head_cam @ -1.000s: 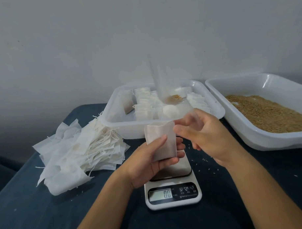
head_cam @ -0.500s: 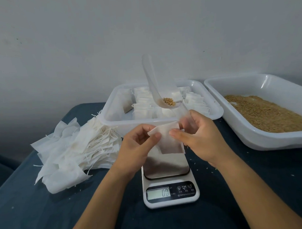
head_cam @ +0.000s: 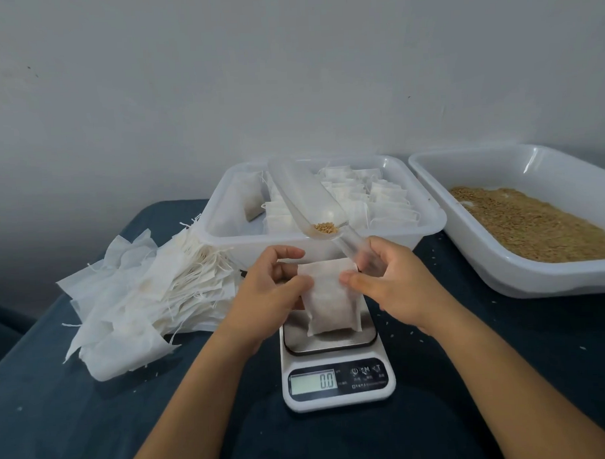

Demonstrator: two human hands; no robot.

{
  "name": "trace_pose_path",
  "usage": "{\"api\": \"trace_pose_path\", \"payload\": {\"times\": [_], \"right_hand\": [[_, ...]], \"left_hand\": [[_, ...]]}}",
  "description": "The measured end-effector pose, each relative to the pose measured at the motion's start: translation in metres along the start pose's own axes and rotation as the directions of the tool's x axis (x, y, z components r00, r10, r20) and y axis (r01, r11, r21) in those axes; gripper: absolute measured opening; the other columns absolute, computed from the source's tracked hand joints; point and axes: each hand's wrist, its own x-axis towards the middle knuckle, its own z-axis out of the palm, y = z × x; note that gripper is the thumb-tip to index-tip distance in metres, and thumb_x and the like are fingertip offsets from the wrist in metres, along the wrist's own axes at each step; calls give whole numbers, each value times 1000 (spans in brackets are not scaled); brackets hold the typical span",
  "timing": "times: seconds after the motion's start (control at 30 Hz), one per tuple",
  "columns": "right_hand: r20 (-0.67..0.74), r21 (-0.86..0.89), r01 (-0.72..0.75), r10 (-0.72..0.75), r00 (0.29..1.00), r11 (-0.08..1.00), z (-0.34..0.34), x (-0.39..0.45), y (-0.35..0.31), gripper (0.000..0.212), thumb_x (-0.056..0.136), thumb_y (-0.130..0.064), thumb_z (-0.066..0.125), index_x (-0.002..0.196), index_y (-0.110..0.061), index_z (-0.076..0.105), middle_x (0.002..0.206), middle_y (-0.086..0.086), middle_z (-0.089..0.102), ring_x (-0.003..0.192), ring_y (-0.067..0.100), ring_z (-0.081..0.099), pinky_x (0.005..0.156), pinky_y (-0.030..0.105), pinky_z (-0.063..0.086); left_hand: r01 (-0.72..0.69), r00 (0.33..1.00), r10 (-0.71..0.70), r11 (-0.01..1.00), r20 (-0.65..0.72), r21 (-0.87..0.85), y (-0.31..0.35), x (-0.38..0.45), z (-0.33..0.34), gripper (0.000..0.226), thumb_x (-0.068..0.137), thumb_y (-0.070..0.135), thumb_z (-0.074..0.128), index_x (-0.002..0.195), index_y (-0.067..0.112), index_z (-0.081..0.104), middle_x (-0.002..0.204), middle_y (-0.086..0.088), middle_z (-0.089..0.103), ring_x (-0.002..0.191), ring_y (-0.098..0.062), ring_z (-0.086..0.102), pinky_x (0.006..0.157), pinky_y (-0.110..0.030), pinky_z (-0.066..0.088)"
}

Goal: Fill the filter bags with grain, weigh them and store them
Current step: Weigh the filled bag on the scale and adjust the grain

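Filter bag (head_cam: 332,298) hangs between the two hands, just above the scale (head_cam: 336,365) platform, whose display reads 0.0; whether its bottom edge touches the plate I cannot tell. The left hand (head_cam: 265,296) pinches the bag's upper left edge, the right hand (head_cam: 395,288) pinches the upper right edge, so each grip is grasping the bag at its mouth. The right hand also holds a clear scoop (head_cam: 314,201), its long axis slanting up and away to the left, a small heap of grain (head_cam: 325,227) lying in its trough just beyond the bag's mouth. The bag's long axis runs top to bottom, mouth towards the scoop. Beyond both hands a clear tub (head_cam: 225,232) holds filled bags; to the right a white tray (head_cam: 522,280) holds loose grain. Empty bags (head_cam: 139,297) are heaped left on the bench (head_cam: 78,426).
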Motion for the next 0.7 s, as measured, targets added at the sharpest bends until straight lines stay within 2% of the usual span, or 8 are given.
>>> {"api": "trace_pose_path", "payload": {"times": [0.07,0.17,0.33,0.4,0.47,0.5,0.6,0.7], "right_hand": [[0,-58,-26,26,1000,998,1,2,5,36,82,-35,83,82,-13,55,68,-11,53,61,2,47,58,20,42],[-10,-148,-41,40,999,988,0,4,10,40,80,-43,84,76,-19,52,60,-19,50,55,-1,43,53,13,39],[-65,-196,-30,18,998,980,-6,5,10,41,80,-55,80,75,-26,51,62,-31,55,57,-8,49,53,8,39],[-118,-165,-22,3,993,986,-9,5,8,40,81,-58,78,77,-27,53,73,-29,64,65,-8,58,55,11,44],[-186,-117,-27,5,983,993,-12,5,7,39,83,-59,76,82,-23,59,86,-18,73,77,0,69,68,25,55],[-215,-107,-24,0,977,994,-14,5,6,38,85,-59,74,85,-22,61,85,-17,73,74,3,71,68,30,56],[-306,-60,7,-25,952,998,-21,4,3,30,89,-56,71,87,-27,63,75,-18,70,61,1,68,62,25,45],[-386,-42,13,-28,922,999,-27,6,5,30,90,-54,71,87,-26,62,71,-16,69,57,1,65,60,20,42]], "left_hand": [[-29,998,37,990,-53,138,-4,1,-1,33,89,8,70,111,31,59,80,3,71,63,-22,71,59,-35,60],[-83,986,125,941,-110,328,-9,4,-3,34,91,12,69,108,39,57,78,11,68,63,-9,68,61,-31,61],[-63,977,132,931,-170,359,-11,7,-8,30,90,18,72,110,37,58,83,19,70,68,-8,66,77,-38,63],[-45,967,126,939,-222,341,-12,8,-10,29,90,21,72,111,36,58,82,21,69,63,0,62,73,-35,60],[-14,954,108,948,-279,317,-12,10,-11,26,90,24,71,108,37,58,80,14,69,62,3,61,67,-27,53],[3,946,98,951,-309,310,-11,10,-12,24,90,25,71,106,38,58,80,11,68,62,4,61,64,-21,48],[33,927,65,967,-370,252,-10,12,-14,22,90,23,70,104,36,60,73,13,65,59,5,61,48,-10,43],[44,921,45,975,-387,218,-10,13,-15,21,90,20,69,105,32,62,71,13,63,57,5,60,47,-8,42]]}}
